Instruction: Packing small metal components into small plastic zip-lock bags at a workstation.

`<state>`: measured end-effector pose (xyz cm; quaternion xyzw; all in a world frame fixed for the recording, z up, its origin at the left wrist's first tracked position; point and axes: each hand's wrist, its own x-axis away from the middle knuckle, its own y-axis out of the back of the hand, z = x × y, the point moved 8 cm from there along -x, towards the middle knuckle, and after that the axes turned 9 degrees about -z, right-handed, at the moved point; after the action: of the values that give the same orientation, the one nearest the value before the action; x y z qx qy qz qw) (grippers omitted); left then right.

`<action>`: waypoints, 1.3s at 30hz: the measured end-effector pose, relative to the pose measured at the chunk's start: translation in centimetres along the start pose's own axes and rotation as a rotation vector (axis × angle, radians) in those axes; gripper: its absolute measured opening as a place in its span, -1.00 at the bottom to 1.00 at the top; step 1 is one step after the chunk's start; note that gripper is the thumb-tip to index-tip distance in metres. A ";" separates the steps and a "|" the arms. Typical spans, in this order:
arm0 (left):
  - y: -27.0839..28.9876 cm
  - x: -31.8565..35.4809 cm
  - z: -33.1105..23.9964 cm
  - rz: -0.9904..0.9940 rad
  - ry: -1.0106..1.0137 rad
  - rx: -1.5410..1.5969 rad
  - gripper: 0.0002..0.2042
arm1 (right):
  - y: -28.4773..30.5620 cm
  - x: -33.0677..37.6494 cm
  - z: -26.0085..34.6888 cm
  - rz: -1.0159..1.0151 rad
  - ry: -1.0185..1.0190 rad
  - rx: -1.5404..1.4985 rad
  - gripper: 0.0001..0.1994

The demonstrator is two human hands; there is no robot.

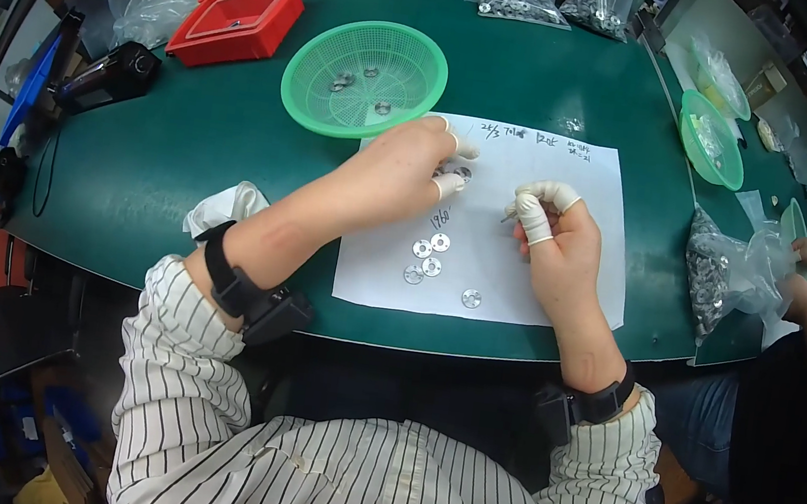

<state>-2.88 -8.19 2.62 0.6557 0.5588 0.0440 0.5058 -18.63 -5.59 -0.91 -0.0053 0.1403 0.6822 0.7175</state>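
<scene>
1. Your striped shirt [396, 473] is nearest the head camera; beyond it, a white paper sheet [558, 309] lies on the green counter [150, 181].
2. Your left hand [400, 161] has a fairly wide grip: thumb and forefinger stand apart around a small cluster of metal parts [463, 173] over the sheet; whether hidden fingers touch any cannot be told.
3. Your right hand [565, 252] has a narrow grip, pinching a small metal piece [508, 211] above the sheet.
4. Four holed metal discs [431, 267] lie grouped near you, with a lone disc [471, 299] to their right.
5. Slick finger cots [533, 219] could let the pinched piece drop.
6. A dragging wrist could shift the sheet, mixing the lone disc with the group.
7. Your left hand is just beside the green colander [412, 57]; a knock could spill the metal rings [342, 81] inside.
</scene>
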 end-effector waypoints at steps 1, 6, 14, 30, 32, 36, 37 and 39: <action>-0.1 -0.1 0.0 -0.002 0.003 0.008 -0.80 | 0.2 0.1 -0.1 -0.012 -0.003 -0.006 -0.90; -2.4 0.8 -0.3 0.270 0.196 0.197 -0.81 | 0.0 0.2 -0.7 0.012 -0.067 0.043 -0.89; -3.2 1.6 -1.0 0.339 0.171 0.300 -0.85 | -0.7 0.7 -0.8 0.078 -0.056 0.109 -0.91; -3.2 1.6 -0.3 0.346 0.198 0.336 -0.89 | -2.4 1.8 2.8 0.153 0.471 0.476 -0.95; -3.1 1.6 -0.1 0.343 0.194 0.341 -0.89 | -2.4 1.4 2.8 0.137 0.425 0.431 -0.95; -3.1 1.5 -0.1 0.362 0.206 0.319 -0.89 | -2.6 1.4 2.8 0.137 0.440 0.466 -0.95; -3.1 1.6 -0.2 0.364 0.206 0.319 -0.89 | -2.7 1.5 2.9 0.140 0.460 0.495 -0.95; -3.1 1.6 -0.4 0.364 0.212 0.323 -0.88 | -2.6 1.5 2.7 0.142 0.448 0.499 -0.95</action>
<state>-4.63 -7.14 -0.20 0.8095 0.4812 0.1128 0.3170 -15.55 -3.76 0.92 0.0303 0.4570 0.6569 0.5989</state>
